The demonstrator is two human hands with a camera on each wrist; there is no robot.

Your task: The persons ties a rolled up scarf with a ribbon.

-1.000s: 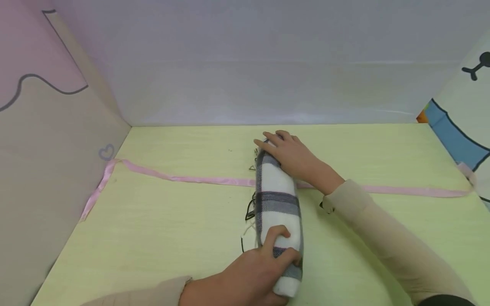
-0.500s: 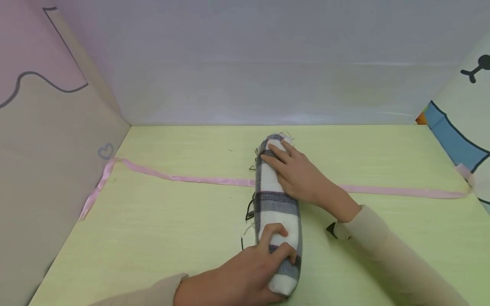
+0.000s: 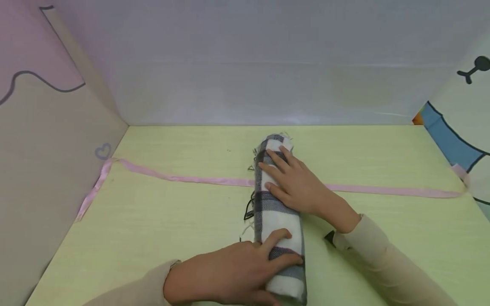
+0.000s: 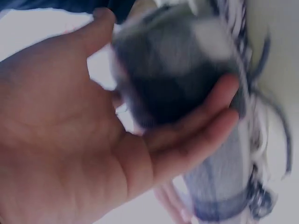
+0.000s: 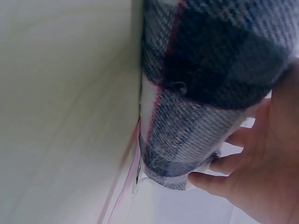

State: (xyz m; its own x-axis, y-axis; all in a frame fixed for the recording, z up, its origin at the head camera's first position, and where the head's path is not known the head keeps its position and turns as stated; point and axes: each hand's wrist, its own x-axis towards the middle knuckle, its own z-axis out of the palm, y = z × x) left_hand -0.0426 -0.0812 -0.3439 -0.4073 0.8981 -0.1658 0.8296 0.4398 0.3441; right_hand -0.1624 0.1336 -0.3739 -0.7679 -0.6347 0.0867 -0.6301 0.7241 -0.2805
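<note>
Right hand nearer along scarf roll

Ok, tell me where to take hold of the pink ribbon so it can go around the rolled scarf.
Probably take the pink ribbon by its two free runs, one on each side of the rolled scarf, coming from above. It lies flat on the table and passes under the roll, so the middle is pinned. The left hand and right hand both rest on the roll.
</note>
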